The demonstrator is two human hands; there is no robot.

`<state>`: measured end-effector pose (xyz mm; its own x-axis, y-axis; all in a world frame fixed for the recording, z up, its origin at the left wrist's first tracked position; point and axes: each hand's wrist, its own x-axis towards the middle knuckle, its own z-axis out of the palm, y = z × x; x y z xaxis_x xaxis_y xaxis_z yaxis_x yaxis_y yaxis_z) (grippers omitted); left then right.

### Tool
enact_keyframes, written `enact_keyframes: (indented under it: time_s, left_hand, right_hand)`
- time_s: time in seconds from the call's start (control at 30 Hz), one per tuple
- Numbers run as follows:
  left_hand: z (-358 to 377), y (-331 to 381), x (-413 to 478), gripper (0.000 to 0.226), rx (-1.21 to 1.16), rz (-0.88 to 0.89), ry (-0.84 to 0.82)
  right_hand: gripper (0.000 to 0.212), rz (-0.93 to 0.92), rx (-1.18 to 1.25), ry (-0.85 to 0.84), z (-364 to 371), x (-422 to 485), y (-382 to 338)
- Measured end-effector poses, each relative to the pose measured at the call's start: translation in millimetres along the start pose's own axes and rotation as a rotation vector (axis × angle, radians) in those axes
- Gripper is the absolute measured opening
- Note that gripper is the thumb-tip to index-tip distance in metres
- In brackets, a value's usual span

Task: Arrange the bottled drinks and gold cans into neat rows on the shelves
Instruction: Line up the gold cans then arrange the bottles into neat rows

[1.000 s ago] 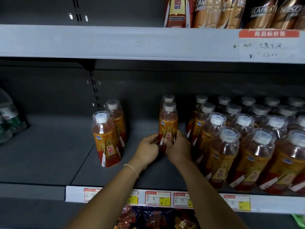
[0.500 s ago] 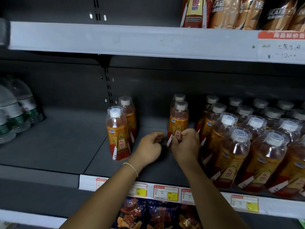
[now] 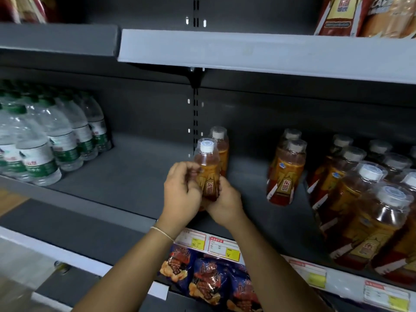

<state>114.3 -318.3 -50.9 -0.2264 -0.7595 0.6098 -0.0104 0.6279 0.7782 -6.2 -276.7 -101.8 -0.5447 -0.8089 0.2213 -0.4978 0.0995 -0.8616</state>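
An orange drink bottle [image 3: 206, 170] with a white cap stands at the left of the dark middle shelf [image 3: 135, 176]. My left hand [image 3: 181, 190] curls round its left side, while my right hand [image 3: 225, 204] grips its base from the right. A second orange bottle [image 3: 221, 140] stands right behind it. Further right a pair of orange bottles [image 3: 286, 174] stands one behind the other. Several rows of the same bottles [image 3: 369, 210] fill the shelf's right end. Gold cans [image 3: 391, 16] show on the top shelf at the far right.
Clear water bottles [image 3: 45, 143] with green labels crowd the shelf's left end. Bare shelf floor lies between them and the orange bottles. Snack bags [image 3: 213, 282] sit on the shelf below, under the price tags [image 3: 222, 246]. The upper shelf edge [image 3: 247, 50] overhangs.
Both hands left the middle bottle and moved left to the front bottle of the left pair, which they now hold. The view has swung left, bringing the water bottles in.
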Motion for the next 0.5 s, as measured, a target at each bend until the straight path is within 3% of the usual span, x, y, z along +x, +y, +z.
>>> enact_keyframes:
  time_s: [0.23,0.4,0.5]
  left_hand:
    - [12,-20,-4,0.031,-0.249,-0.634,-0.197]
    - [39,-8,-14,0.028,-0.279,-0.701,-0.247]
    - [58,3,-23,0.024,-0.218,-0.658,-0.323]
  right_hand:
    - [0.062,0.045,-0.087,0.139,-11,-17,6]
    - [0.071,0.09,-0.138,0.177,-48,-40,18]
    - [0.065,0.127,-0.135,0.196,-74,-52,28]
